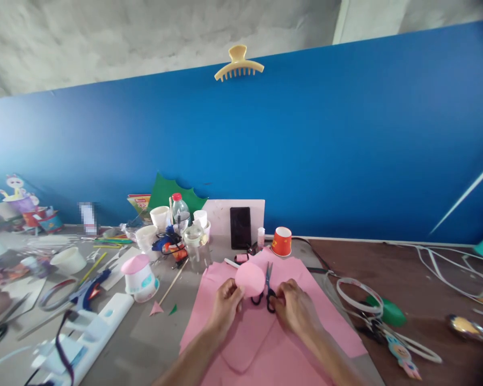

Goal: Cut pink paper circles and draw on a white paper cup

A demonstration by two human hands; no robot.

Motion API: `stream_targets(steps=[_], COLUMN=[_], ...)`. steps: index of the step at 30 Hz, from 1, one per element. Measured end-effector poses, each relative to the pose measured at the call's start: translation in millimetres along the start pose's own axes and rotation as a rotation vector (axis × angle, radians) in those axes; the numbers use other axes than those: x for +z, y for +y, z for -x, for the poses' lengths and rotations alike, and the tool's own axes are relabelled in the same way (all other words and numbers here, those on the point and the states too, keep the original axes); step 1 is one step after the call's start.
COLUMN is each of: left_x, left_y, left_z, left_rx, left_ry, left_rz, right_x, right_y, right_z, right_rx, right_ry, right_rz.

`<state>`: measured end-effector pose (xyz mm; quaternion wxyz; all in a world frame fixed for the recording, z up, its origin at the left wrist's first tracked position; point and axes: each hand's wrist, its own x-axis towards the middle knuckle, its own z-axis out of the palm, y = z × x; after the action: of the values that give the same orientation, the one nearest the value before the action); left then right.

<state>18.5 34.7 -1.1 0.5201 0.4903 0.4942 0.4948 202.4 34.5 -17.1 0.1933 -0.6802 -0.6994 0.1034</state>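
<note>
1. Pink paper (261,324), nearest layer: may slide or crease if a forearm drags across it.
2. Left hand (227,300): thumb and fingers pinching the near-left edge of a pink paper disc (250,277).
3. Right hand (293,305): fingers closed on black-handled scissors (270,296); a wrist slip could nick the disc.
4. Disc: between the hands, beyond the left fingertips, left of the blades.

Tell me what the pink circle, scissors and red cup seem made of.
The pink circle looks matte and flat, probably paper or thin foam. The scissors have greyish blades, likely metal, and dark, smooth handles, probably plastic. The red cup, smooth and white-topped, is likely coated paper.
</note>
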Motion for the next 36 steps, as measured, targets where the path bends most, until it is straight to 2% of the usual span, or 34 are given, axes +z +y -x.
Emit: stream_targets(steps=[7,12,14,17,20,22,25,28,31,36], left_x=[-1.7,-2.6,-2.9,-3.5,-4.8,-6.4,-9.1,-11.4,-12.8,-11.7], left_y=[-2.7,-5.2,-8.3,-11.5,-8.1,-3.4,1.5,1.6,1.5,6.0], left_z=[-3.0,-1.2,-1.5,-3.4,-4.4,-3.8,-1.3,2.0,4.3,2.0], left_rx=[0.006,-0.016,-0.034,-0.069,-0.126,-0.166,-0.210,-0.220,-0.211,-0.210], left_ry=[-0.007,0.005,0.008,-0.018,-0.074,-0.117,-0.226,-0.339,-0.376,-0.293], left_rz=[-0.022,-0.002,0.059,0.243,0.471,0.595,0.712,0.784,0.811,0.778], right_x=[-3.9,0.5,4.0,7.6,4.8,0.2,-4.0,1.0,9.8,5.6], right_y=[1.7,10.2,16.4,23.2,19.6,10.3,-8.4,-24.0,-32.0,-34.2], right_z=[0.4,-3.3,-7.2,-13.6,-16.4,-14.5,-6.0,5.6,15.7,21.3], right_rx=[-0.029,0.022,0.058,0.034,-0.027,-0.069,-0.119,-0.124,-0.123,-0.138], right_ry=[-0.053,0.010,0.104,0.261,0.313,0.243,0.000,-0.205,-0.331,-0.369], right_rz=[0.040,-0.034,-0.187,-0.596,-0.928,-1.060,-1.334,-1.459,-1.384,-1.202])
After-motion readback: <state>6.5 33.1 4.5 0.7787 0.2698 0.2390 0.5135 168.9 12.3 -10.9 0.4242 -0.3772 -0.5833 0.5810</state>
